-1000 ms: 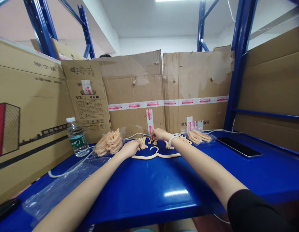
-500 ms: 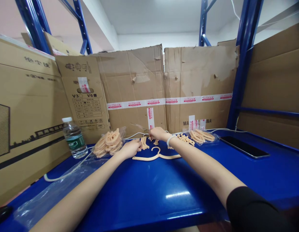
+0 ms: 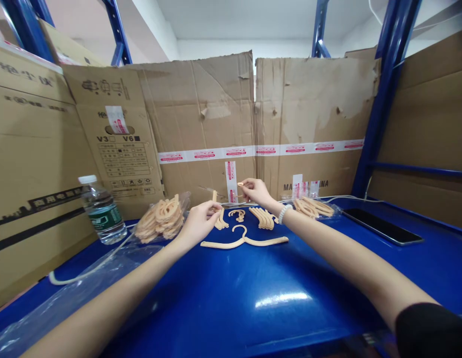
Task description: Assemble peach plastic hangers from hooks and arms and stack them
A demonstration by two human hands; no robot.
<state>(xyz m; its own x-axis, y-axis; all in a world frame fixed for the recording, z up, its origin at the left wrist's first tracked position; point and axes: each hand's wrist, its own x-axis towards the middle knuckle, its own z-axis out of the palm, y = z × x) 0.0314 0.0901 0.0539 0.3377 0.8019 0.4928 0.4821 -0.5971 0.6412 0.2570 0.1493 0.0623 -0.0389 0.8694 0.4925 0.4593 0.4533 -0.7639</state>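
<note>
My left hand (image 3: pixel 201 220) pinches a beige hanger arm (image 3: pixel 215 195), which sticks up above the fingers. Raised off the table, my right hand (image 3: pixel 257 191) grips a small beige piece that looks like a hanger hook (image 3: pixel 240 184); the fingers partly cover it. Between and in front of the hands lies a beige hanger (image 3: pixel 242 241) with its hook upward. A few loose hooks (image 3: pixel 237 215) lie behind it. Several hanger arms (image 3: pixel 222 222) rest beside my left hand, and another row of arms (image 3: pixel 262 219) lies below my right hand.
Bagged beige parts (image 3: pixel 159 219) lie at left beside a water bottle (image 3: pixel 103 211). More bagged parts (image 3: pixel 313 207) and a black phone (image 3: pixel 383 226) are at right. Cardboard boxes (image 3: pixel 201 124) wall the back of the blue table (image 3: pixel 223 298). A white cable (image 3: pixel 72 281) runs along the left.
Both hands have risen from the parts, the right one up and to the right with a small piece, the left one now showing an upright hanger arm. The view has shifted slightly.
</note>
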